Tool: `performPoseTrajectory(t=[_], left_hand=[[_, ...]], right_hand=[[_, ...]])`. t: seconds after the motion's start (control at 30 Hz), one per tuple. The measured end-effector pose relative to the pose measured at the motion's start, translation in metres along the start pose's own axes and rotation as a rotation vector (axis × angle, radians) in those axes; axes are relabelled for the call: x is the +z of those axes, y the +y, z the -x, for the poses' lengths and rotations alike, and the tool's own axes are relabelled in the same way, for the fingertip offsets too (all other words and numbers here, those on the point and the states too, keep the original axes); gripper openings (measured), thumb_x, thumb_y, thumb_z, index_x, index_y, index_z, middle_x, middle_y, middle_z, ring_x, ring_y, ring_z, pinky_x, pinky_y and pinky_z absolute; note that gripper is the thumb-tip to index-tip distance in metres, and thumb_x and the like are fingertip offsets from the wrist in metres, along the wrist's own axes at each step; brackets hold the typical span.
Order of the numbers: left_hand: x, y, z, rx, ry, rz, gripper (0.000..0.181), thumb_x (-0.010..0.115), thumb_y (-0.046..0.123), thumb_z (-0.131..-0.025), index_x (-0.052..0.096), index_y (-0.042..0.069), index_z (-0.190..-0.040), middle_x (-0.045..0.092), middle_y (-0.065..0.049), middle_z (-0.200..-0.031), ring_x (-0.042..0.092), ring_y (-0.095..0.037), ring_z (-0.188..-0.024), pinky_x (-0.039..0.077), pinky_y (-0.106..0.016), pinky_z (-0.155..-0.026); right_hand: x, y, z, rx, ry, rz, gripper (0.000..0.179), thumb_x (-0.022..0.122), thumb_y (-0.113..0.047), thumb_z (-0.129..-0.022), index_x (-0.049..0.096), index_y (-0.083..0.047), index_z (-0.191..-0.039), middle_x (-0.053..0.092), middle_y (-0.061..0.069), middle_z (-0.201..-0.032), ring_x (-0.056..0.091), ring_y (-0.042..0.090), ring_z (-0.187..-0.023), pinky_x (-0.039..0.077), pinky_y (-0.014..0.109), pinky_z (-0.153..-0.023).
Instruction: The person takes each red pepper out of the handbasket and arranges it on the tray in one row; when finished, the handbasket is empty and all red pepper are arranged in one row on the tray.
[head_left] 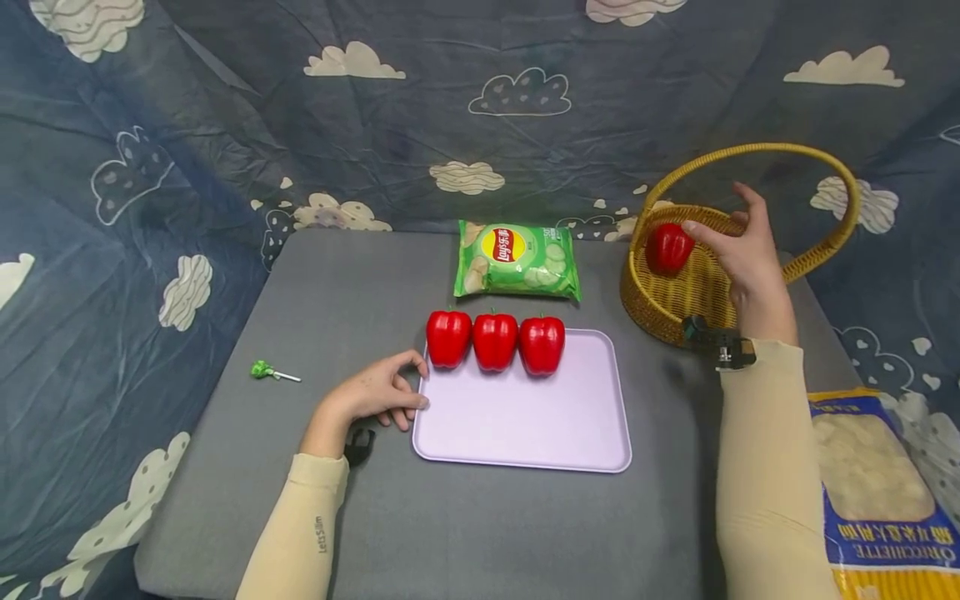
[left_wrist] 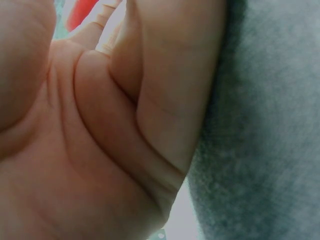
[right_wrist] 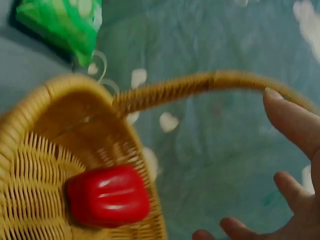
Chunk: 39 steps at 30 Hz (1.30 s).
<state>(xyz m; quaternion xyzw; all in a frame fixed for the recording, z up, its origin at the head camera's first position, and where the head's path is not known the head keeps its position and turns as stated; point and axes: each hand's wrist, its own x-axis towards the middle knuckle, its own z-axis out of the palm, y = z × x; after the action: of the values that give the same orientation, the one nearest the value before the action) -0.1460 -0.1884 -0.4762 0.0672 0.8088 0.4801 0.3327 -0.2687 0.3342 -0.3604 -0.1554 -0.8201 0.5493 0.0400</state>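
My left hand [head_left: 381,390] holds the left edge of a lilac tray [head_left: 525,425], thumb and index finger at its rim. Three red bell peppers [head_left: 495,342] stand in a row along the tray's far left side. In the left wrist view, the palm [left_wrist: 85,150] and bent fingers fill most of the picture. Over the right side of a wicker basket [head_left: 652,304], my right hand [head_left: 750,258] has its thumb and fingers spread, nothing between them. Another red bell pepper [right_wrist: 109,196] lies inside the basket; the right wrist view shows it apart from the fingers.
A green bag of potato chips [head_left: 517,260] lies behind the peppers. To the left is a green-wrapped lollipop [head_left: 262,369]. A bag of orecchiette pasta [head_left: 873,475] sits at the right, beside the right sleeve. The basket's tall handle [head_left: 757,150] arches around the right hand.
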Motion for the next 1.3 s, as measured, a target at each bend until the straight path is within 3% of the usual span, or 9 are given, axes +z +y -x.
performPoseTrajectory(t=[0.2,0.43,0.57,0.8,1.03,1.3], left_hand=[[0.000,0.000,0.000,0.001,-0.002,0.000,0.042,0.080,0.018,-0.094,0.052,0.016,-0.125,0.073,-0.006,-0.071,0.073,-0.017,-0.059,0.051,-0.027,-0.051],[0.000,0.001,0.001,-0.014,0.004,0.002,0.041,0.080,0.018,-0.094,0.053,0.017,-0.125,0.073,-0.006,-0.071,0.073,-0.018,-0.059,0.052,-0.027,-0.051],[0.000,0.001,0.002,-0.020,0.011,0.008,0.041,0.080,0.018,-0.094,0.053,0.017,-0.125,0.072,-0.006,-0.071,0.073,-0.018,-0.058,0.051,-0.026,-0.051],[0.000,0.000,0.002,-0.009,0.008,0.004,0.041,0.080,0.018,-0.094,0.053,0.017,-0.125,0.072,-0.005,-0.071,0.073,-0.018,-0.058,0.051,-0.026,-0.051],[0.000,0.001,0.002,-0.009,0.014,0.002,0.041,0.080,0.019,-0.094,0.053,0.017,-0.124,0.072,-0.005,-0.070,0.072,-0.018,-0.057,0.050,-0.027,-0.050],[0.001,0.001,0.002,-0.013,0.015,-0.006,0.041,0.081,0.019,-0.094,0.053,0.017,-0.124,0.072,-0.006,-0.071,0.073,-0.017,-0.058,0.051,-0.027,-0.051]], right_hand=[[-0.001,0.019,-0.043,0.056,-0.023,-0.022,0.101,0.077,-0.050,-0.092,0.007,-0.054,-0.164,-0.004,0.005,-0.180,0.006,0.035,-0.165,0.016,0.054,-0.133],[-0.003,0.045,-0.069,0.110,-0.148,-0.015,0.113,0.077,-0.053,-0.092,-0.010,-0.053,-0.164,-0.022,0.002,-0.179,-0.012,0.034,-0.167,0.002,0.055,-0.135],[0.000,0.054,-0.076,0.108,-0.216,0.001,0.116,0.076,-0.051,-0.094,-0.018,-0.051,-0.163,-0.028,0.003,-0.177,-0.020,0.036,-0.166,-0.001,0.059,-0.133],[0.006,0.059,-0.085,0.125,-0.292,-0.008,0.119,0.076,-0.044,-0.096,-0.023,-0.048,-0.162,-0.025,0.012,-0.177,-0.010,0.043,-0.166,0.010,0.058,-0.132],[0.008,0.066,-0.088,0.117,-0.279,0.046,0.121,0.078,-0.044,-0.095,-0.021,-0.041,-0.165,-0.014,0.018,-0.178,0.000,0.046,-0.166,0.014,0.061,-0.132],[0.009,0.071,-0.088,0.132,-0.287,0.092,0.122,0.077,-0.047,-0.095,-0.023,-0.041,-0.165,-0.016,0.019,-0.178,-0.003,0.049,-0.165,0.013,0.065,-0.131]])
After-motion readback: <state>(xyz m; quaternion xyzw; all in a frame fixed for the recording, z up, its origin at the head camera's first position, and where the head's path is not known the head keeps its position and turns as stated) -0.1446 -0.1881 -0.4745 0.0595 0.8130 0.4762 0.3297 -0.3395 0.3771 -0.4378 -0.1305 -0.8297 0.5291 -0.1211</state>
